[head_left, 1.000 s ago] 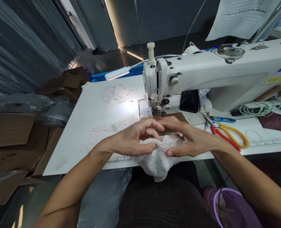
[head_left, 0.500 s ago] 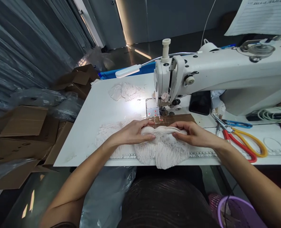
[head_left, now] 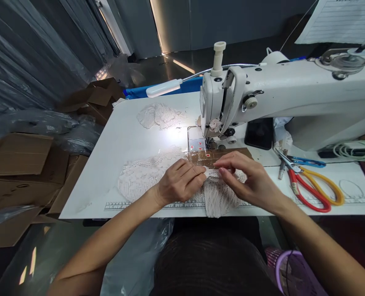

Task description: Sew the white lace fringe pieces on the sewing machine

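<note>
A white lace piece (head_left: 218, 197) lies bunched at the front edge of the white sewing table (head_left: 114, 139), just before the needle of the white sewing machine (head_left: 278, 94). My left hand (head_left: 179, 181) rests on the lace with its fingers curled, pinching the top edge. My right hand (head_left: 247, 179) is beside it, fingers pinched on the same edge near the taped brown guide (head_left: 219, 155). More lace (head_left: 139, 176) spreads flat to the left of my hands.
Another lace pile (head_left: 159, 115) lies at the back left under the lamp (head_left: 164, 87). Red-and-yellow scissors (head_left: 312, 189), blue snips (head_left: 306, 162) and a black phone (head_left: 259, 133) sit to the right. Cardboard boxes (head_left: 22, 164) stand to the left, a purple basket (head_left: 293, 271) at lower right.
My hands have lifted the bunched lace from the table edge up onto the table toward the needle, then drawn close together, pinching its top edge. More lace now lies spread on the left.
</note>
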Demonstrator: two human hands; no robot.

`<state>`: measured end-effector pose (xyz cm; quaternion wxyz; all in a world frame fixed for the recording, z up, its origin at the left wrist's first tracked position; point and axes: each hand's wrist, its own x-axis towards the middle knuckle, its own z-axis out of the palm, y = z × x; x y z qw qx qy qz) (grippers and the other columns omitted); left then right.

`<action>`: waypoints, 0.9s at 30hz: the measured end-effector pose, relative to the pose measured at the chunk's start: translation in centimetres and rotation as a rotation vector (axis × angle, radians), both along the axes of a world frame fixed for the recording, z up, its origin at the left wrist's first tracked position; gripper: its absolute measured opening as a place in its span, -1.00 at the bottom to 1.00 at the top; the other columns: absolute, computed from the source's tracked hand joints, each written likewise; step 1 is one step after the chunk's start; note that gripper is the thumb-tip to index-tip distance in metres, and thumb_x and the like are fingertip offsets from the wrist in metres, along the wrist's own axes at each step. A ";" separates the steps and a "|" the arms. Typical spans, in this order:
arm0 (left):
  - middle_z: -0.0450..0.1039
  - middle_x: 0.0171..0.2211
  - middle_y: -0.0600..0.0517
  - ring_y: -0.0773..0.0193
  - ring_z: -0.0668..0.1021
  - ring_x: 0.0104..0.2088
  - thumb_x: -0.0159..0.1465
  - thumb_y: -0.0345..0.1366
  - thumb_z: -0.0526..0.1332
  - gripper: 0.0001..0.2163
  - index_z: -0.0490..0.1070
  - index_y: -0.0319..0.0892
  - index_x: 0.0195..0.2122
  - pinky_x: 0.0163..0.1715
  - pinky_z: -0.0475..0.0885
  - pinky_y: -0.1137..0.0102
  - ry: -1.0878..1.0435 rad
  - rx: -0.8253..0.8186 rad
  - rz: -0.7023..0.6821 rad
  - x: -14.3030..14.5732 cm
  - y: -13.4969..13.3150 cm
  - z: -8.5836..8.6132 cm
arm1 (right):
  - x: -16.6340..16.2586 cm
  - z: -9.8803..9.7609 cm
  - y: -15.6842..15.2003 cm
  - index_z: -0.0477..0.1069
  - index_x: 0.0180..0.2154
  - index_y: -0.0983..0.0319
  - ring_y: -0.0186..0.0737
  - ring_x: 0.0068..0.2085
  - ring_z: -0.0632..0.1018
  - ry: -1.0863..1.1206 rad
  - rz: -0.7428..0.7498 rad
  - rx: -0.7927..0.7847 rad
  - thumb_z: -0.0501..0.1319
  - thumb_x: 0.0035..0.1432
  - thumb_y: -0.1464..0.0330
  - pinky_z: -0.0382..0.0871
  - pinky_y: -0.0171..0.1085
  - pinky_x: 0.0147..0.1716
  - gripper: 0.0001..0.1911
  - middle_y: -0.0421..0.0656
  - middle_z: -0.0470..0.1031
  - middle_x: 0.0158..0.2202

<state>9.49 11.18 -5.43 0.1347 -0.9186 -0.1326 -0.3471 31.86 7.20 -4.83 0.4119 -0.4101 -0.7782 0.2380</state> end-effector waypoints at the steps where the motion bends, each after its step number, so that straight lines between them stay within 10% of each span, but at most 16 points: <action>1: 0.58 -0.22 -0.06 0.27 0.58 -0.29 0.34 -0.51 0.14 -0.93 0.35 -0.22 -0.24 -0.35 0.48 0.35 -0.016 -0.010 -0.008 0.0 0.0 -0.1 | -0.6 -0.2 -0.1 0.44 -0.15 0.20 -0.22 -0.25 0.49 0.041 -0.014 -0.006 0.14 0.28 0.42 0.41 -0.24 -0.28 -0.86 -0.12 0.49 -0.27; 19: 0.58 -0.30 -0.09 0.26 0.61 -0.30 0.34 -0.49 0.17 -0.94 0.34 -0.27 -0.18 -0.34 0.56 0.35 -0.067 -0.153 -0.036 0.2 0.1 -2.4 | -2.4 -2.5 -0.3 0.35 -0.34 0.26 -0.24 -0.44 0.43 -0.327 -0.099 0.168 0.03 0.26 0.50 0.31 -0.26 -0.48 -0.83 -0.10 0.42 -0.41; 27: 0.58 -0.28 -0.06 0.26 0.63 -0.27 0.31 -0.47 0.22 -0.91 0.34 -0.24 -0.18 -0.32 0.57 0.35 -0.068 -0.198 -0.017 0.2 0.3 -2.9 | -1.1 -3.2 0.0 0.32 -0.27 0.20 -0.31 -0.44 0.53 0.489 -0.179 -0.439 0.17 0.27 0.25 0.48 -0.33 -0.53 -0.85 -0.15 0.51 -0.33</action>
